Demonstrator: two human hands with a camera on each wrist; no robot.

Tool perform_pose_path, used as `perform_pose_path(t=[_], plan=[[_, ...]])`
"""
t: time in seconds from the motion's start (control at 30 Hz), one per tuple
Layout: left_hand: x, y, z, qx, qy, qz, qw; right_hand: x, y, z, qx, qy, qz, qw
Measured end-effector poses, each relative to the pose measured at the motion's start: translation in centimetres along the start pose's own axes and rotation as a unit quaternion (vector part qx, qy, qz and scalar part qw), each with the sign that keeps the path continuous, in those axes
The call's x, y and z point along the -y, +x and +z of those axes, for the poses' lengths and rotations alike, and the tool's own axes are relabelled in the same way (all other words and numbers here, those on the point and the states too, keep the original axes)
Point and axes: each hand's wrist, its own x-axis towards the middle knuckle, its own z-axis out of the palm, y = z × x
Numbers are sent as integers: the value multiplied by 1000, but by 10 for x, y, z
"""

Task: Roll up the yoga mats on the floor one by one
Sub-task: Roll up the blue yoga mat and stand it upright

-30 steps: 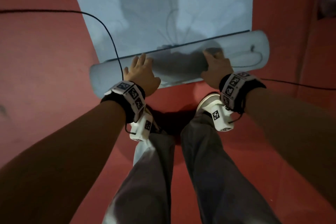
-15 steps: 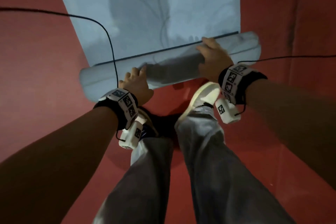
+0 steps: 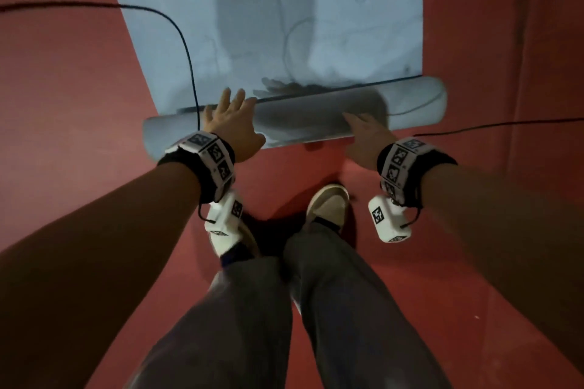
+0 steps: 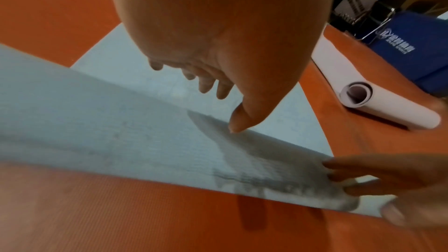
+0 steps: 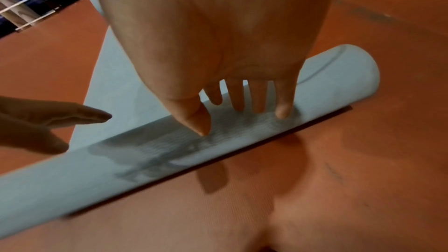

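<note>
Left hand (image 3: 232, 123) advanced, flat on mat roll (image 3: 316, 117)

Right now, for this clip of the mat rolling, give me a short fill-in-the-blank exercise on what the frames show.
1. The pale blue foam yoga mat is partly rolled on a floor coloured ____.
2. The left hand rests on the roll with its fingers ____.
3. The right hand touches the same roll with its ____.
4. The white mat lying beyond is fully ____.

Missing words: red; straight; fingertips; rolled
</note>
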Motion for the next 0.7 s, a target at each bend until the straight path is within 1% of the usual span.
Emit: perform_pose_path(t=[0.07,0.13,0.2,0.27,0.33,0.37,0.4,0.5,0.53,0.63,0.7], plan=[[-3,2,19,6,2,7,1000,-12,-8,16,9,3,2,1000],[-7,-5,38,-6,17,11,1000,-18,-17,30,-6,20,-8,1000],[-10,-19,57,-5,34,1,999,-19,-28,41,-69,53,-15,996],[-8,-36,75,16,39,-2,999,-14,-38,53,-160,72,-33,984],[-1,-52,94,21,38,17,999,-5,-44,65,-244,64,-69,965],[2,-59,103,12,41,35,998,0,-44,71,-269,60,-87,957],[5,-65,112,5,45,52,998,4,-44,76,-269,57,-99,956],[12,-80,136,20,57,74,995,10,-41,89,-180,22,-91,979],[13,-85,144,26,50,72,996,9,-40,94,-167,-1,-85,982],[14,-100,167,8,-42,39,998,-4,-40,116,-128,-51,-62,988],[14,-109,182,-10,-103,14,995,-17,-46,129,-102,-77,-37,991]])
